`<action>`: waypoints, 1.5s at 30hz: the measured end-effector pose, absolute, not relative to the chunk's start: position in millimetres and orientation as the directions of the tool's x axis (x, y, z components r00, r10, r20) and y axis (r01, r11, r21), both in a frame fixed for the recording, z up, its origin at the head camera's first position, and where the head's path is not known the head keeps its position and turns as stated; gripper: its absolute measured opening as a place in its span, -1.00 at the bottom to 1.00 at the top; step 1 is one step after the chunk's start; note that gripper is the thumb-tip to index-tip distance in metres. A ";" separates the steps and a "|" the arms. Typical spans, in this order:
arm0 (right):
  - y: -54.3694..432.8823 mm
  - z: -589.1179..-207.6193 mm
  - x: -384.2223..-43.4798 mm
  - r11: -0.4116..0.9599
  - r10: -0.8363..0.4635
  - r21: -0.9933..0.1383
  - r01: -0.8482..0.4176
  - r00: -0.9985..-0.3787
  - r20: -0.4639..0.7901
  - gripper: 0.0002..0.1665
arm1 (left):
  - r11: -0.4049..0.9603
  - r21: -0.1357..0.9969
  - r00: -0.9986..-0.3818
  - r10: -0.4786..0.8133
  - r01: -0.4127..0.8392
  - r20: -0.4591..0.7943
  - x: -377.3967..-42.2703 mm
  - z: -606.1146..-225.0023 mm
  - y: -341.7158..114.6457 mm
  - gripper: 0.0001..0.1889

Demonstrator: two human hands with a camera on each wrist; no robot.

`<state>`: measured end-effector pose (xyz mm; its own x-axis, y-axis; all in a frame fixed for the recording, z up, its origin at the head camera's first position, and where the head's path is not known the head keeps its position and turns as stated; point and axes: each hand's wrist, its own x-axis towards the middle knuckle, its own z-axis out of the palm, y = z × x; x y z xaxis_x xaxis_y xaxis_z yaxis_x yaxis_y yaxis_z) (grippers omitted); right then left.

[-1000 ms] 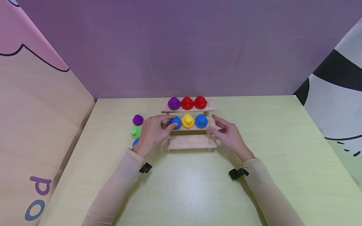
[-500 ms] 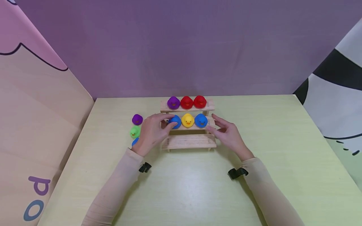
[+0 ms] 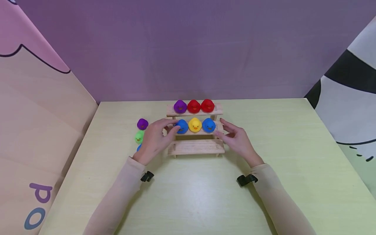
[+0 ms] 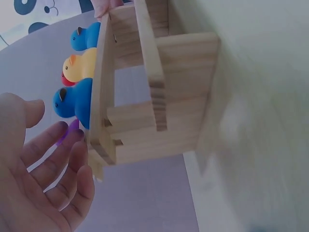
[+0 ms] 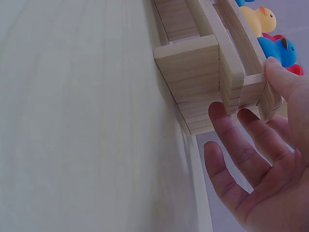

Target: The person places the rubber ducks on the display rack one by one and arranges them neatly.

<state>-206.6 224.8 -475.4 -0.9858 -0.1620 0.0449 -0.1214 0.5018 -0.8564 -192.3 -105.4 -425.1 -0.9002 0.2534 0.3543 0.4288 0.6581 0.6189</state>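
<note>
A three-tier wooden stand (image 3: 196, 147) stands on the table. On its middle tier sit a left blue rubber duck (image 3: 182, 126), a yellow duck (image 3: 195, 125) and a right blue duck (image 3: 209, 125). My left hand (image 3: 157, 138) is beside the left blue duck; in the left wrist view its loosely bent fingers are apart from that duck (image 4: 77, 102). At the other end, my right hand (image 3: 238, 141) holds the middle tier's end between thumb and fingers. Its thumb (image 5: 280, 75) lies on the board by the right blue duck (image 5: 279, 50).
A purple duck (image 3: 180, 106) and two red ducks (image 3: 194, 106) sit on the top tier. Left of the stand, a purple duck (image 3: 142, 124), a green duck (image 3: 139, 137) and a blue one (image 3: 139, 147), partly hidden by my left hand, are on the table. A purple wall (image 3: 194, 49) rises behind.
My left fingers have let go of the left blue duck and drawn slightly leftward; the duck stays on the middle tier. The right hand has kept its place.
</note>
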 end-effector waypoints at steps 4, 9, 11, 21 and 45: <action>225.0 -475.4 -205.9 0.503 -0.158 -0.857 -0.115 -0.987 0.040 -0.13 | 0.671 0.611 -0.902 0.238 0.421 0.360 -189.2 -428.8 -115.3 -0.62; 225.0 -475.5 -204.7 0.502 -0.161 -0.858 -0.107 -0.987 0.029 -0.13 | 0.699 0.597 -0.912 0.214 0.393 0.350 -185.2 -435.2 -131.0 -0.63; 225.4 -475.6 -204.7 0.501 -0.163 -0.858 -0.109 -0.986 0.029 -0.13 | 0.714 0.589 -0.917 0.203 0.379 0.344 -184.5 -438.0 -137.1 -0.65; 227.8 -474.7 -205.1 0.495 -0.160 -0.862 -0.109 -0.987 0.033 -0.14 | 0.737 0.594 -0.937 0.158 0.322 0.312 -179.1 -444.4 -162.1 -0.68; 227.0 -474.9 -206.4 0.504 -0.155 -0.857 -0.110 -0.987 0.036 -0.12 | 0.765 0.603 -0.973 0.153 0.228 0.173 -159.6 -462.0 -209.1 -0.70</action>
<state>-206.4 227.0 -474.9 -0.9873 -0.1547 0.0356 -0.1098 0.5038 -0.8568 -159.6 -209.1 -462.0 -0.9729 0.1530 0.1732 0.2276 0.7646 0.6030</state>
